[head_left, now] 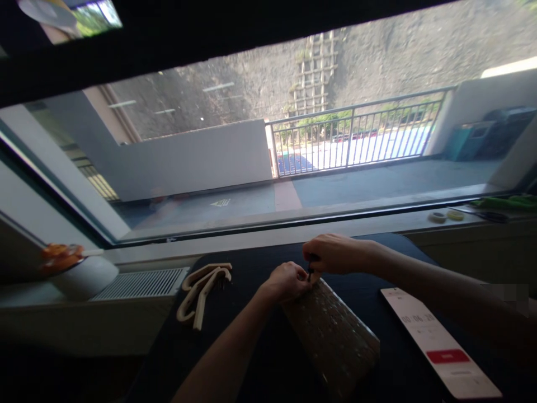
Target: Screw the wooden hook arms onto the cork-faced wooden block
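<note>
My right hand is closed around what looks like a small dark screwdriver, held upright with its tip pointing down. That tip meets the far end of a brown wooden board lying on the dark table. My left hand rests at the same end, its fingers pinched together right beside the tip. Whatever is between those fingers is too small and dark to make out. To the left lie several bent pale wooden hook-like pieces, with small dark bits near their right side.
A phone showing a timer lies right of the board, below my right forearm. Behind the black table run a windowsill and large window. A white pot with orange contents stands left. Tape rolls sit on the sill at right.
</note>
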### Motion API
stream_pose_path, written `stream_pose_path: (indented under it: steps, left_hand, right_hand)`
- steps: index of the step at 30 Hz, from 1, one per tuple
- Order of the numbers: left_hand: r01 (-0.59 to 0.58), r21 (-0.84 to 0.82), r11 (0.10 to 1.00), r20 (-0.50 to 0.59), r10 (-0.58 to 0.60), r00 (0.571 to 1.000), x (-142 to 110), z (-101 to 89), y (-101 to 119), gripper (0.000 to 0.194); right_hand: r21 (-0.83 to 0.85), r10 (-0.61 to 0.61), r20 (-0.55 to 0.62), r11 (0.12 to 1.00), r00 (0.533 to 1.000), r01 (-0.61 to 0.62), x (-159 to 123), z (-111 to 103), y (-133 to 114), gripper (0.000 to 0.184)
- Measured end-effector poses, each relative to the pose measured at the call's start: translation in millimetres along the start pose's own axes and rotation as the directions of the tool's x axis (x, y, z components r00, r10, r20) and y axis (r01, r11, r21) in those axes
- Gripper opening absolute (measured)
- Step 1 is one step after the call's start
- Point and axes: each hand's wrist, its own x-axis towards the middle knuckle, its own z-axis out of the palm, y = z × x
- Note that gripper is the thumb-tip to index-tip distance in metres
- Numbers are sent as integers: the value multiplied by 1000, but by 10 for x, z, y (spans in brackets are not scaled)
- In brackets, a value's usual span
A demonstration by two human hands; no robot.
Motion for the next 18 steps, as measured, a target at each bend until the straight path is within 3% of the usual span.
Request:
stream_pose_path:
  steps: [4,9,12,18]
  left_hand:
    - [-28,44,999,2,28,1000,-11,-21,14,29]
    - [-46,62,997,-12,47,999,-22,-10,-7,24]
    - [-30,34,999,-19,31,999,-32,2,-8,27]
    - [-31,65,997,6,31,1000,-68,-65,29,25]
  right_hand:
    - [-25,2,-20,1000,1000,-3,23,68,-73,19]
    - [-71,134,-96,987,986,-141,144,237,-193,27]
    - [-101,198,-121,972,973,-210,186,232,-200,33]
    - [-119,56,-98,991,994,-68,112,134,-140,19]
